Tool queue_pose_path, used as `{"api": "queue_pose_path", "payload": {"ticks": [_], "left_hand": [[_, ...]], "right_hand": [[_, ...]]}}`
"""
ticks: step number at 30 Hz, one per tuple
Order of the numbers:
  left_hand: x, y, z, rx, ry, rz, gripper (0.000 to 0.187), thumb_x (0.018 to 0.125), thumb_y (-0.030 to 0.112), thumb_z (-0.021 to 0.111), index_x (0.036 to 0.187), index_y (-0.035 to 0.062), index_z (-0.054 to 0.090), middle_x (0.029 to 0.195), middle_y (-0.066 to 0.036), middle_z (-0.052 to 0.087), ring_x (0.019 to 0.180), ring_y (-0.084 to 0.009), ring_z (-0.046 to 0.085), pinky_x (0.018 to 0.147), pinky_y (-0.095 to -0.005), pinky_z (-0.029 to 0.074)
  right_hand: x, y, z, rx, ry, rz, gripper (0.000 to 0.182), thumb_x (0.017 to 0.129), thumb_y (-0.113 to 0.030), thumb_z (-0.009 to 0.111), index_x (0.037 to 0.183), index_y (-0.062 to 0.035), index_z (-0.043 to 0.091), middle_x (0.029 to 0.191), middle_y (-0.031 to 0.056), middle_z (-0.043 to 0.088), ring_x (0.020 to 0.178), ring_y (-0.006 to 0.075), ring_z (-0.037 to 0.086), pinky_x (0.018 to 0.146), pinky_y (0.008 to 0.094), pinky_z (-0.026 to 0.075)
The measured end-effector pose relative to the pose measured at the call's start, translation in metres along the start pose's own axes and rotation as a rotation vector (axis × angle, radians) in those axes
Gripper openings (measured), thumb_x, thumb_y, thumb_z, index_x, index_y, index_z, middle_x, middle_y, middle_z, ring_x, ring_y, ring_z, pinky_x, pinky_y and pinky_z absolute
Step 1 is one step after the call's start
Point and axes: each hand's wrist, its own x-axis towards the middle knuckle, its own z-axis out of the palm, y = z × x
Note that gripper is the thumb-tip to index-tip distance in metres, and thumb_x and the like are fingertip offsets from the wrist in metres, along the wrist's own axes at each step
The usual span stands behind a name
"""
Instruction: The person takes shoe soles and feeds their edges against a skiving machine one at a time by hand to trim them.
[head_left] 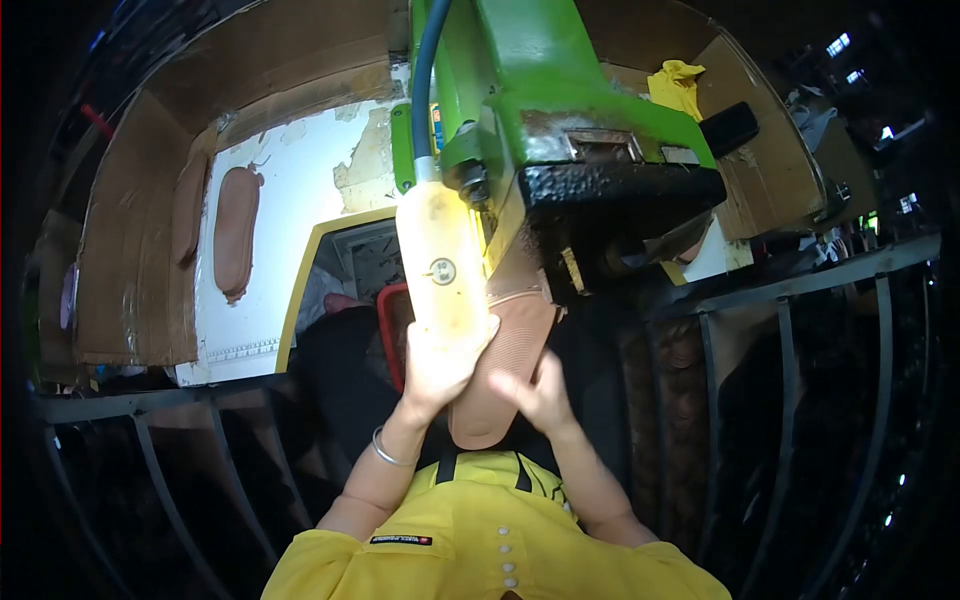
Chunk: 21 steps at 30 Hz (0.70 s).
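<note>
A tan shoe sole (508, 345) with a ribbed surface is held at a slant, its far end up against the head of a green machine (560, 110). My left hand (440, 368) grips the sole's left edge; the lamp partly covers and glares over its fingers. On the right edge, my right hand (537, 396) has its thumb on the sole's face and its other fingers behind, out of sight. Just above my left hand hangs a bright lamp (441, 260) on a blue-grey cable.
Left of the machine, another tan sole (236, 232) lies on a white work surface (290, 200) walled with cardboard (135, 230). A red bin (388, 335) stands below. On the right are a yellow cloth (677, 88) and a black object (730, 127). Metal rails (800, 285) curve on both sides.
</note>
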Motion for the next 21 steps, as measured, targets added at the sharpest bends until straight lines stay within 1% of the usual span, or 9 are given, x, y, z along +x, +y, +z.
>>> {"api": "queue_pose_path", "payload": {"ticks": [2, 3, 7, 9, 11, 15, 17, 19, 21], "left_hand": [[-0.009, -0.006, 0.003, -0.073, 0.027, -0.018, 0.027, 0.085, 0.003, 0.066, 0.11, -0.006, 0.06, 0.1, -0.008, 0.066, 0.091, -0.0118, 0.061, 0.084, -0.025, 0.048], [-0.013, -0.01, 0.004, -0.143, 0.062, -0.035, 0.027, 0.085, 0.002, 0.066, 0.11, -0.0066, 0.06, 0.1, -0.009, 0.066, 0.09, -0.011, 0.061, 0.083, -0.0244, 0.048], [-0.02, -0.016, 0.003, -0.191, 0.036, -0.002, 0.032, 0.084, -0.004, 0.063, 0.115, -0.0082, 0.055, 0.101, -0.012, 0.066, 0.09, -0.0114, 0.061, 0.082, -0.0237, 0.049], [-0.021, -0.022, 0.007, -0.213, 0.021, 0.019, 0.035, 0.084, -0.006, 0.061, 0.118, -0.0089, 0.053, 0.102, -0.012, 0.065, 0.091, -0.0117, 0.061, 0.082, -0.0236, 0.049], [-0.021, -0.019, 0.016, -0.265, 0.044, -0.006, 0.035, 0.084, -0.006, 0.062, 0.117, -0.0086, 0.053, 0.104, -0.012, 0.064, 0.092, -0.0117, 0.061, 0.082, -0.0238, 0.049], [-0.014, -0.018, 0.023, -0.243, 0.012, -0.046, 0.031, 0.082, -0.003, 0.065, 0.111, -0.0069, 0.055, 0.098, -0.009, 0.064, 0.087, -0.0092, 0.06, 0.078, -0.0219, 0.048], [-0.008, -0.016, 0.019, -0.185, 0.042, -0.008, 0.028, 0.082, -0.002, 0.066, 0.109, -0.0056, 0.057, 0.096, -0.007, 0.063, 0.085, -0.0095, 0.06, 0.077, -0.0225, 0.048], [0.002, 0.001, 0.014, -0.064, 0.091, 0.096, 0.016, 0.082, 0.003, 0.067, 0.097, -0.0022, 0.062, 0.085, -0.004, 0.061, 0.074, -0.0104, 0.057, 0.07, -0.025, 0.047], [0.007, 0.013, 0.006, -0.085, 0.122, 0.149, 0.015, 0.081, 0.003, 0.068, 0.094, -0.0018, 0.063, 0.083, -0.003, 0.06, 0.074, -0.0115, 0.056, 0.068, -0.0264, 0.047]], "right_hand": [[-0.035, 0.009, -0.006, -0.055, -0.146, 0.233, 0.046, 0.08, -0.011, 0.073, 0.119, 0.0055, 0.055, 0.11, 0.0107, 0.063, 0.102, 0.0166, 0.058, 0.091, 0.031, 0.047], [-0.049, 0.017, -0.01, 0.041, -0.132, 0.288, 0.041, 0.081, -0.01, 0.072, 0.114, 0.0063, 0.056, 0.106, 0.011, 0.064, 0.097, 0.015, 0.06, 0.087, 0.0293, 0.049], [-0.082, 0.02, -0.055, 0.139, 0.13, 0.231, 0.03, 0.077, -0.005, 0.072, 0.102, 0.0043, 0.058, 0.093, 0.0095, 0.065, 0.08, 0.0119, 0.063, 0.072, 0.0245, 0.051], [-0.082, 0.003, -0.072, 0.196, 0.301, 0.124, 0.03, 0.074, -0.003, 0.07, 0.1, 0.0032, 0.058, 0.089, 0.0084, 0.064, 0.073, 0.012, 0.062, 0.068, 0.0233, 0.05], [-0.071, -0.014, -0.083, 0.214, 0.447, 0.004, 0.029, 0.073, -0.003, 0.069, 0.099, 0.0023, 0.057, 0.088, 0.0076, 0.063, 0.074, 0.0125, 0.062, 0.07, 0.0243, 0.05], [-0.026, -0.055, -0.09, 0.137, 0.619, -0.115, 0.031, 0.075, -0.002, 0.069, 0.103, 0.0012, 0.057, 0.095, 0.0076, 0.063, 0.09, 0.0144, 0.06, 0.082, 0.0268, 0.047], [-0.001, -0.064, -0.095, 0.08, 0.59, -0.179, 0.038, 0.076, -0.006, 0.069, 0.111, 0.0031, 0.056, 0.1, 0.0087, 0.062, 0.094, 0.0172, 0.059, 0.086, 0.0264, 0.044], [0.024, -0.079, -0.092, 0.027, 0.496, -0.189, 0.031, 0.077, -0.005, 0.069, 0.104, 0.0016, 0.056, 0.097, 0.0084, 0.063, 0.091, 0.0158, 0.059, 0.084, 0.0274, 0.045], [0.046, -0.082, -0.096, -0.011, 0.326, -0.229, 0.029, 0.077, -0.007, 0.069, 0.102, 0.0009, 0.056, 0.095, 0.0084, 0.063, 0.089, 0.0147, 0.058, 0.082, 0.0262, 0.044]]}}
